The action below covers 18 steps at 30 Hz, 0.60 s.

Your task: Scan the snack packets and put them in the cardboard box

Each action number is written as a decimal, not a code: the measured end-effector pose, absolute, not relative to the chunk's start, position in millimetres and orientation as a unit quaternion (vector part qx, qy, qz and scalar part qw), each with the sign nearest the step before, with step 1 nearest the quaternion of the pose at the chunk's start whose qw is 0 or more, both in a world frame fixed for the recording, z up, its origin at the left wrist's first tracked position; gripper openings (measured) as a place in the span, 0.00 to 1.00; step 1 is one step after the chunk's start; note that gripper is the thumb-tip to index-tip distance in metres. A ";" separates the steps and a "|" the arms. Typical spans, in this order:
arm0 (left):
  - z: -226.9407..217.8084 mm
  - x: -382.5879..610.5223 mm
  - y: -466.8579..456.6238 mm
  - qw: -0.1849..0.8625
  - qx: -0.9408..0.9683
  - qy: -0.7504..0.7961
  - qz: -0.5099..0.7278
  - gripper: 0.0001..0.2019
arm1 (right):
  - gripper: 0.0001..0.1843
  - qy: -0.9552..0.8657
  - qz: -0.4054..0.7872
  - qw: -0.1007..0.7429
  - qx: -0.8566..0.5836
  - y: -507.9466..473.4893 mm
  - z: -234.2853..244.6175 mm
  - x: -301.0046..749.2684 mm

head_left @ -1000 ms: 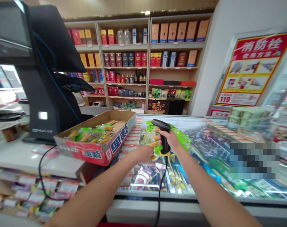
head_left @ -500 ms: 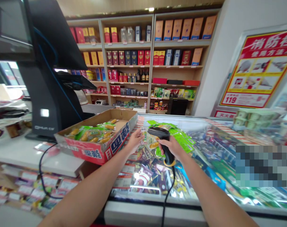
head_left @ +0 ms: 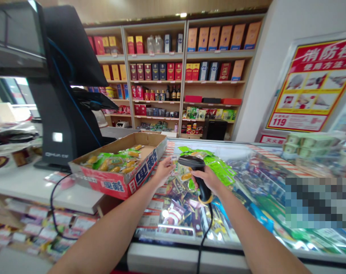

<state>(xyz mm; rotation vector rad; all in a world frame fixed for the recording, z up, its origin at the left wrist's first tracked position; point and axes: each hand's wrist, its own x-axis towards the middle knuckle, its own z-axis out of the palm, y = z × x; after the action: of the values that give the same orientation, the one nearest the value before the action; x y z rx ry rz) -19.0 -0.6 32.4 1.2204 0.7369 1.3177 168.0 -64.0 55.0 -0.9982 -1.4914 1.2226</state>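
Note:
My right hand [head_left: 209, 179] is wrapped round the grip of a black barcode scanner [head_left: 191, 161], whose head points left. A cord runs down from its yellow-edged base. Just in front of the scanner's head, my left hand [head_left: 164, 170] pinches the edge of a small clear-and-green snack packet [head_left: 174, 160]. Part of this packet is hidden behind my fingers and the scanner. Bright green snack packets [head_left: 222, 173] lie in a loose pile on the glass counter [head_left: 218, 146], behind and right of the scanner. Left of my hands, a cardboard box [head_left: 111, 186] holds several similar packets [head_left: 114, 163] with yellow contents.
A black register terminal [head_left: 69, 125] stands on the white counter at left. The scanner's cord [head_left: 200, 239] hangs over the front edge. Egg cartons [head_left: 307, 146] sit at right. Shelves [head_left: 154, 82] of boxed goods line the back wall.
The view has shifted slightly. The packet in my left hand has tilted a little beside the scanner's head; both hands keep their grips.

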 end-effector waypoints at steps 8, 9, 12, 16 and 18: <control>32.3 -16.9 3.0 0.520 0.532 0.343 0.574 0.24 | 0.13 -0.583 0.525 0.481 -0.390 -63.5 53.6 166.1; 36.5 -17.7 2.4 0.496 0.538 0.354 0.582 0.22 | 0.14 -0.580 0.529 0.484 -0.387 -63.0 54.5 164.0; 59.4 -27.5 -3.9 0.391 0.596 0.370 0.596 0.14 | 0.14 -0.563 0.542 0.500 -0.373 -61.9 63.8 151.6; 105.4 -62.5 -21.3 0.198 0.673 0.396 0.593 0.14 | 0.13 -0.578 0.548 0.494 -0.349 -62.8 91.9 121.0; 127.7 -87.4 -29.9 0.083 0.671 0.448 0.585 0.18 | 0.12 -0.598 0.542 0.486 -0.335 -64.2 107.0 102.5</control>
<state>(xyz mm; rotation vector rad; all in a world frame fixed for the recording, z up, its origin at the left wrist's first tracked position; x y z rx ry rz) -87.4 -29.9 127.7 2.0034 1.3364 1.7467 102.5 -64.2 107.0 -0.8157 -1.4558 1.3179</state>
